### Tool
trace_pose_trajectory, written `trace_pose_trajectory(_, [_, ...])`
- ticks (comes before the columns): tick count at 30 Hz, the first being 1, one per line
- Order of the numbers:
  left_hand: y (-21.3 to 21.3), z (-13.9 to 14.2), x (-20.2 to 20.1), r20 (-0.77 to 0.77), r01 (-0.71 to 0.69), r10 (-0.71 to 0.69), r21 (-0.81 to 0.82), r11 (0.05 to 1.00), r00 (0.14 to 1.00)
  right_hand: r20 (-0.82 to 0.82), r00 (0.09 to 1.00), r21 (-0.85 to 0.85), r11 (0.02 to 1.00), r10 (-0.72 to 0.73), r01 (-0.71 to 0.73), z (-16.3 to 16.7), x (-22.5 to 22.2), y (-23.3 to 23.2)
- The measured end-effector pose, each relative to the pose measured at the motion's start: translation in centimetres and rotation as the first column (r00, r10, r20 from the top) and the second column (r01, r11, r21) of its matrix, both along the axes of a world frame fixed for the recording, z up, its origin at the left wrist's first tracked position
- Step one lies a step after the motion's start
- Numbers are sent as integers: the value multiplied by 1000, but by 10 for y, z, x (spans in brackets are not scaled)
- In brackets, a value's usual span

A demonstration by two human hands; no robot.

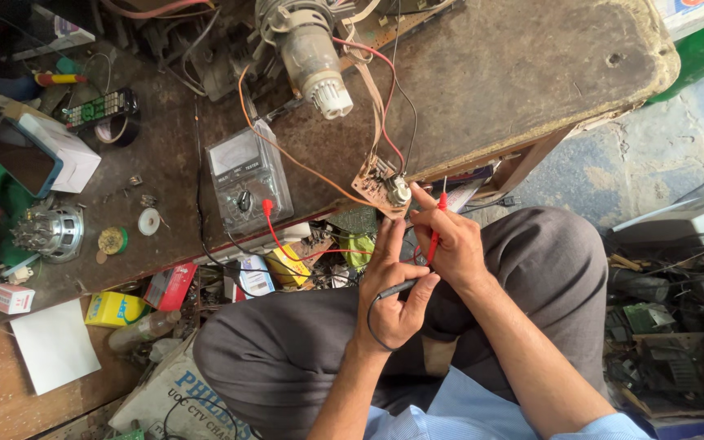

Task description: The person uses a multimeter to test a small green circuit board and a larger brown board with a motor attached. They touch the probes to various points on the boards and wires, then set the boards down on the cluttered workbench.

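At the centre of the frame both hands meet just below the edge of the dark, worn bench (482, 73). The left hand (391, 285) has its fingers (417, 295) curled round a black test probe (397, 288), pinching it between thumb and forefinger; the probe lies across the palm with its black lead looping down past the wrist. The upper fingers of this hand stretch up toward the small brown circuit board (376, 184), which hangs at the bench edge just above the hands.

The right hand (450, 244) grips a red test probe (436, 228) upright, fingers closed round its shaft, the forefinger stretched up so that its tip touches the round silver part on the board. The probe's tip stands beside the board's right edge; whether it touches cannot be told.

A red lead (287, 244) runs from the hands leftward to a grey analogue meter (248, 175) lying on the bench, left of centre. An orange wire (287, 151) and a thin red one rise from the board to a grey motor-like part (311, 49) at the top of the frame. The person's grey-trousered knees (287, 350) fill the lower middle.
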State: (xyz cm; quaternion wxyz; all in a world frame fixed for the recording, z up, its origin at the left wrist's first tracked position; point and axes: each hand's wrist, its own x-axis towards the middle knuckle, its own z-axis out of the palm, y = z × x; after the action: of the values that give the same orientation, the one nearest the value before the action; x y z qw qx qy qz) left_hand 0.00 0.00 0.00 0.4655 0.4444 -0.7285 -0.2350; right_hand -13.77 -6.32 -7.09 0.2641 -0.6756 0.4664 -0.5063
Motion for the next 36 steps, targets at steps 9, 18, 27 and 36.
trace_pose_trajectory(9, [0, -1, 15, -42, -67, 69, 43, 997, 997, -28, 999, -37, 999, 22, -23, 2, 3, 1])
trace_pose_trajectory(18, [4, 2, 9, -53, -90, 93, 66, 994, 994, -43, 999, -61, 998, -12, 9, 12, -6, 0])
trace_pose_trajectory(27, [3, 29, 20, -134, -110, 119, 67, 992, 984, -41, 999, -246, 969, -3, -7, 45, -5, -13])
trace_pose_trajectory(36, [-10, 52, 26, -209, -271, 301, 161, 949, 931, 105, 993, 222, 974, -58, 34, 75, -17, -65])
